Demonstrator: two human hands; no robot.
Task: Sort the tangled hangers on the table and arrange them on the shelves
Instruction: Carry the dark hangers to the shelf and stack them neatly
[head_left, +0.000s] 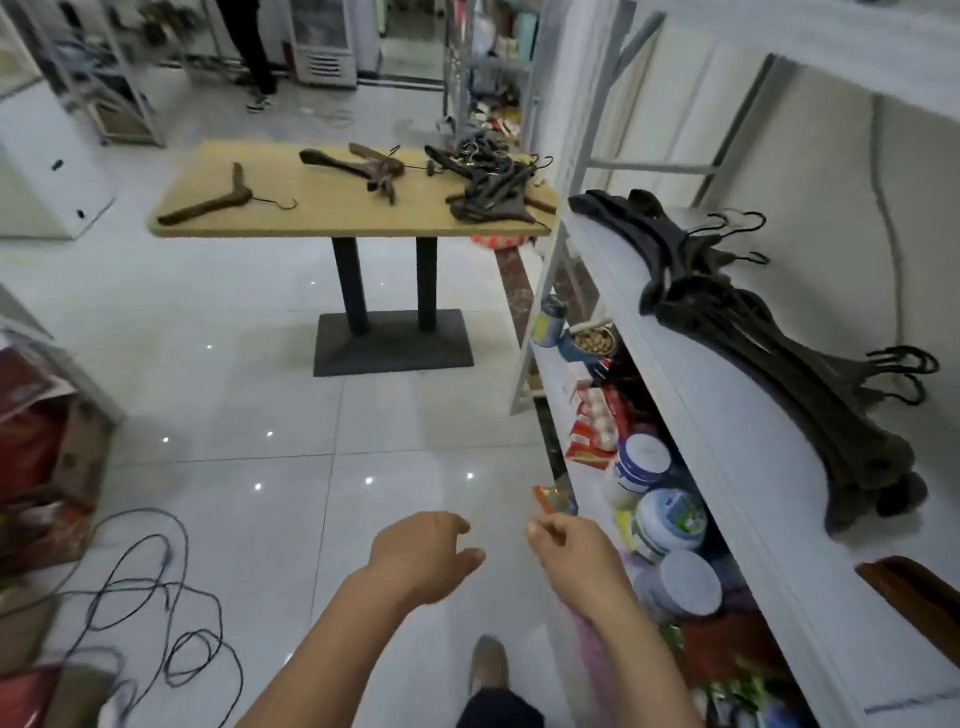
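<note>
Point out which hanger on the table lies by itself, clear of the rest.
The brown wooden hanger at the left end of the table. The others lie crossed in a mid-table cluster or tangled in the dark pile at the right end.

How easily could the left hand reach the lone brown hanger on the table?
Probably not yet: the left hand is far short of the table, floor between. Nothing blocks the lone brown hanger; stepping closer should do.

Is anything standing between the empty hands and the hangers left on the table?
Nothing visible. Only bare floor separates the left hand and right hand from the table holding the tangled hangers; a loose cable lies off to the left.
</note>
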